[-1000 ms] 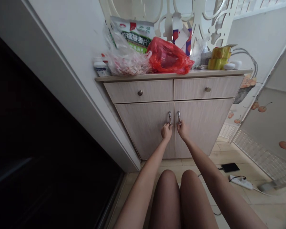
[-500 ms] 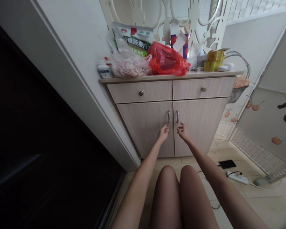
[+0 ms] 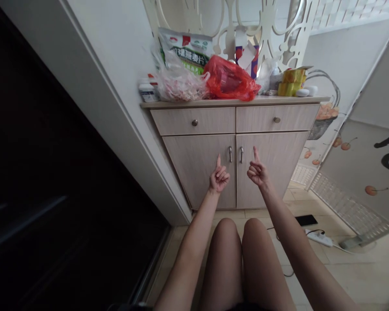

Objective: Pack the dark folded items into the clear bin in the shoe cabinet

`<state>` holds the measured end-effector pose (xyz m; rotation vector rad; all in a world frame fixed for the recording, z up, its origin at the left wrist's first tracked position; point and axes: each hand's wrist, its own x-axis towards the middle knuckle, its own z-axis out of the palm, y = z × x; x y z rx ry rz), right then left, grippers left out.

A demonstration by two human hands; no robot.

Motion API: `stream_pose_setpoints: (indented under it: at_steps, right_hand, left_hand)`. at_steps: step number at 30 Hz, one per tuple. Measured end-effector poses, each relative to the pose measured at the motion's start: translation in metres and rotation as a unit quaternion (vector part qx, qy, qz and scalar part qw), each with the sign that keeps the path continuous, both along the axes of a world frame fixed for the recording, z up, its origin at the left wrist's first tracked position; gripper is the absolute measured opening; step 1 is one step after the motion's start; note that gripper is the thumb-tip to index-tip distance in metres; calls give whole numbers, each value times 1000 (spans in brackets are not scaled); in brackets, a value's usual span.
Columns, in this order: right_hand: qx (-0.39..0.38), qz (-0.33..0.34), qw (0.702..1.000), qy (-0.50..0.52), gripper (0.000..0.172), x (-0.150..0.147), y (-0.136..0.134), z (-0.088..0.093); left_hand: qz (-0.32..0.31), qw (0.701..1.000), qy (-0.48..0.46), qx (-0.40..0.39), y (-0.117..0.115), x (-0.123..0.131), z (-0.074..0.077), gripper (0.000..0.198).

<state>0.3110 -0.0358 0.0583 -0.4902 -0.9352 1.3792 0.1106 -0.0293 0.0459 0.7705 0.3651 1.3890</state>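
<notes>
My left hand (image 3: pixel 219 176) is raised before the left cabinet door (image 3: pixel 191 168), index finger pointing up and the other fingers curled into the palm. Nothing shows in it. The left door's metal handle (image 3: pixel 230 154) is just right of that fingertip, apart from it. In front of the right door (image 3: pixel 282 160), my right hand (image 3: pixel 257 170) makes the same shape, also with nothing in it. Left of its fingertip is the right door's handle (image 3: pixel 241 154), not touched. Both doors of the pale wood cabinet are closed.
Two closed drawers with round knobs (image 3: pixel 195 123) sit above the doors. On the cabinet top are a red plastic bag (image 3: pixel 230 80), a clear bag (image 3: pixel 183 84), an oat packet (image 3: pixel 188 49) and yellow packs (image 3: pixel 291 82). A power strip (image 3: pixel 319 237) and black phone-like device (image 3: pixel 306 220) lie on the floor, right.
Both hands have moved from just below the handles outward to either side. Their index fingers now point up, with the other fingers curled. The view has shifted slightly.
</notes>
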Motion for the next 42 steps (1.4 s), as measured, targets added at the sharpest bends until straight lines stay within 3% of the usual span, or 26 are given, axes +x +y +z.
stream_pose_setpoints:
  at_steps: [4, 8, 11, 22, 24, 26, 28, 31, 33, 34, 38, 42]
  right_hand:
    - [-3, 42, 998, 39, 64, -4, 6, -14]
    - [34, 146, 980, 133, 73, -3, 15, -31]
    - [33, 175, 971, 163, 76, 0, 18, -36]
    - [-3, 99, 992, 75, 70, 0, 27, -38]
    - [-13, 59, 998, 35, 66, 1, 35, -42]
    - [-42, -35, 998, -41, 58, 0, 46, -45]
    - [-58, -179, 970, -153, 55, -2, 60, -49]
    - [-7, -364, 872, -327, 56, -8, 84, -52]
    - [33, -404, 821, -401, 51, -14, 99, -52]
    - [43, -405, 810, -423, 48, -17, 105, -52]
    - [34, -377, 802, -461, 41, -28, 118, -53]
    - [5, -379, 792, -479, 36, -33, 107, -57]
  left_hand:
    - [-12, 999, -50, -14, 4, 11, -4, 55]
    - [-63, 990, -120, -24, 7, 14, -9, 59]
    - [-78, 987, -137, -27, 9, 13, -11, 60]
    - [-84, 994, -71, 18, 24, 12, -23, 59]
    - [-60, 998, -9, 21, 34, 13, -29, 60]
    - [9, 996, 91, 8, 47, 17, -33, 56]
    - [134, 965, 224, -5, 64, 23, -34, 46]
    - [299, 845, 442, 14, 89, 35, -29, 30]
    - [329, 776, 536, 38, 102, 44, -23, 24]
    - [329, 759, 560, 45, 107, 47, -20, 22]
    - [317, 747, 581, 60, 112, 54, -15, 13]
    - [323, 738, 588, 70, 97, 49, -22, 16]
